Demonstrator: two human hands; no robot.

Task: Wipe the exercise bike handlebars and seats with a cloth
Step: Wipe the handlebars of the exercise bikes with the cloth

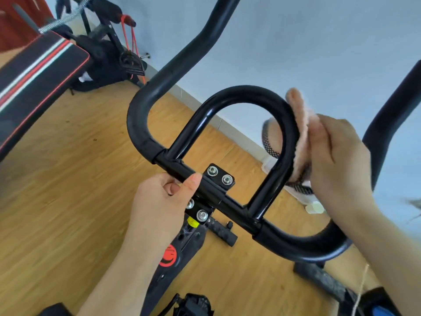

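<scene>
While left hand (159,199) grips handlebar crossbar (176,166) beside clamp (219,179), right hand (337,156) holds pink cloth (300,124) against black loop (246,93)

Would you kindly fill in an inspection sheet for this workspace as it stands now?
Surface: wooden floor, light boards.
Job's things: black handlebars; pink cloth wrapped on the right side of the inner loop.
Clutter: small white items on the floor by the wall, too blurred to name.
Grippers: left hand grips the crossbar beside the bolted clamp; right hand holds the cloth against the loop.
Cables: red band hanging on the far machine; thin string at lower right.
Surroundings: striped padded bench; pale blue wall.
</scene>
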